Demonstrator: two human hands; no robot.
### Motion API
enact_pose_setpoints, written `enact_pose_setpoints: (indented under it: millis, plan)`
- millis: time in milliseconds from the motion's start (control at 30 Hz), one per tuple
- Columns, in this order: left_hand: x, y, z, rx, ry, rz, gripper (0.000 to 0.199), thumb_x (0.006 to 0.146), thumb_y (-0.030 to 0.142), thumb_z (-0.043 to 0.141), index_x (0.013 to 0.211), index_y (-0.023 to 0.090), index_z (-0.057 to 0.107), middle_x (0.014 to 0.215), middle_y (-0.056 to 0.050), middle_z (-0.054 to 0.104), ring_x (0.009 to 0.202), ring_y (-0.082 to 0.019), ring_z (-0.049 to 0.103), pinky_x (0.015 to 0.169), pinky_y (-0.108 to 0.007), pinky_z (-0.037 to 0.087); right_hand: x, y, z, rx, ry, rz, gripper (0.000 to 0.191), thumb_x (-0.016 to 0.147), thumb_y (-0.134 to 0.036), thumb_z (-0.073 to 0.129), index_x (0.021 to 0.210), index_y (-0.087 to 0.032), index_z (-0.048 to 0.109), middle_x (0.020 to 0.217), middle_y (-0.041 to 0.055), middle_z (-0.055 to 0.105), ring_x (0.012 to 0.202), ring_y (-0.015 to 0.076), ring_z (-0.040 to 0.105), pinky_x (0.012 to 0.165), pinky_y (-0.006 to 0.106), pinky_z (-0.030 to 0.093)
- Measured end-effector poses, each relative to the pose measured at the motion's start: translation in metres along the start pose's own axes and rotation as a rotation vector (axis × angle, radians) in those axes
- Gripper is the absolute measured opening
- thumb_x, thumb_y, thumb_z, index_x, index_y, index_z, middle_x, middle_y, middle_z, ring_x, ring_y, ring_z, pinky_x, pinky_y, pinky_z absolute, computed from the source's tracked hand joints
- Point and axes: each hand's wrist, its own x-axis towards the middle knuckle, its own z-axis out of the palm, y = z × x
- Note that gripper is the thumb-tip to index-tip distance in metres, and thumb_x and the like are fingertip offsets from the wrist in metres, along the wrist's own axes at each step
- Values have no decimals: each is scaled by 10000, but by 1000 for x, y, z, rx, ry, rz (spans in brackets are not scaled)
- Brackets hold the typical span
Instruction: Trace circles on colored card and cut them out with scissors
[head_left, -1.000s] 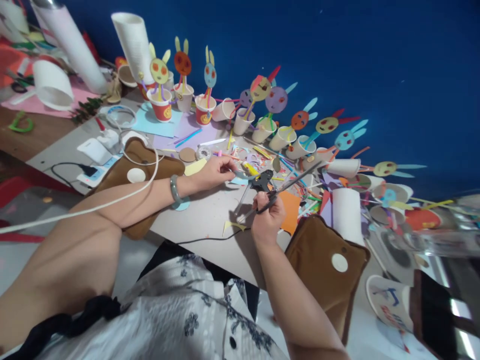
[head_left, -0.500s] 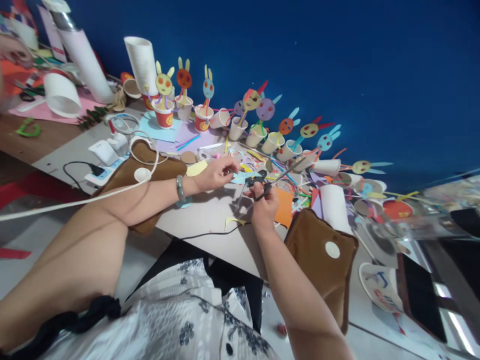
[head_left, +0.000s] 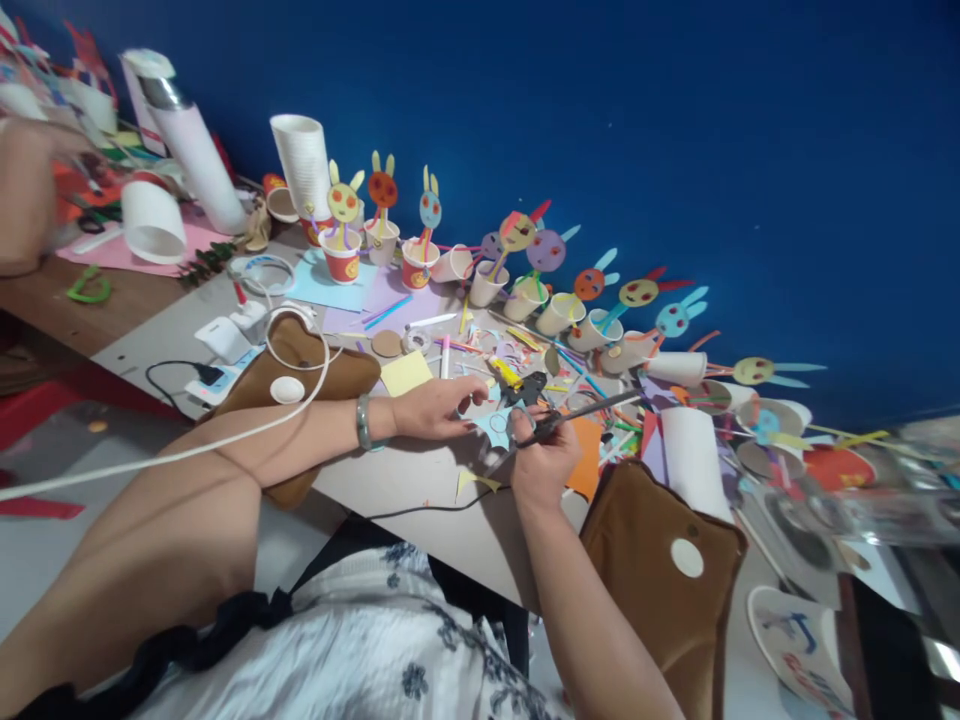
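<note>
My left hand (head_left: pixel 435 408) is closed, its fingertips pinching the edge of a light blue paper piece (head_left: pixel 497 427) with a circle outlined on it. My right hand (head_left: pixel 546 465) is closed around a long, dark, stick-like tool (head_left: pixel 592 406) that points up to the right. Its kind is unclear, and its lower end is blurred. The right thumb lies at the right edge of the blue paper. Just beyond the hands are a yellow tool (head_left: pixel 506 372) and a black object (head_left: pixel 534 385) of unclear kind. A yellow paper scrap (head_left: pixel 474 484) lies below the hands.
Paper cups with rabbit-faced figures (head_left: pixel 426 262) line the wall, beside stacked cups (head_left: pixel 301 165) and a thermos (head_left: pixel 196 155). Brown pouches (head_left: pixel 664 570) lie at both sides. A white cable (head_left: pixel 225 440) crosses my left arm. Another person's hand (head_left: pixel 71 140) is at far left.
My view has shifted, so the table sits lower and farther right. The blue paper now shows clearly between my hands; before, it was partly hidden beyond them.
</note>
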Motion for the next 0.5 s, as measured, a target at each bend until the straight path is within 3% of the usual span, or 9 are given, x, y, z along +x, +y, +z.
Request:
enact_pose_setpoints:
  millis: [67,167,300,500]
  plan:
    - [0,-3,1,82,-37,-12,234,887,248,603,1103,161,574,985,-85,680,848,-202,625,786,-321,494,1,4,0,-28,39,-21,322,732,-445,777,775,-198,576,743,-11,623,673,138,584,659,288,499]
    - [1,-6,4,217,-169,98,109,892,177,591,987,160,643,977,-103,696,921,-229,625,849,-343,475,5,15,-4,-80,68,-47,342,738,-474,765,798,-194,577,741,-12,608,685,141,586,680,299,513]
    - [1,-7,6,311,-266,269,132,924,156,567,934,164,698,1016,-104,719,942,-224,625,911,-365,455,13,25,-14,-132,95,-71,346,732,-480,761,804,-201,570,731,-17,589,661,141,567,689,319,518]
    - [3,-8,-4,568,-249,180,230,920,87,511,1012,120,718,1099,-152,710,1095,-283,609,970,-417,420,18,25,-12,-153,116,-80,342,711,-477,766,777,-214,557,701,-21,569,651,153,532,680,329,492]
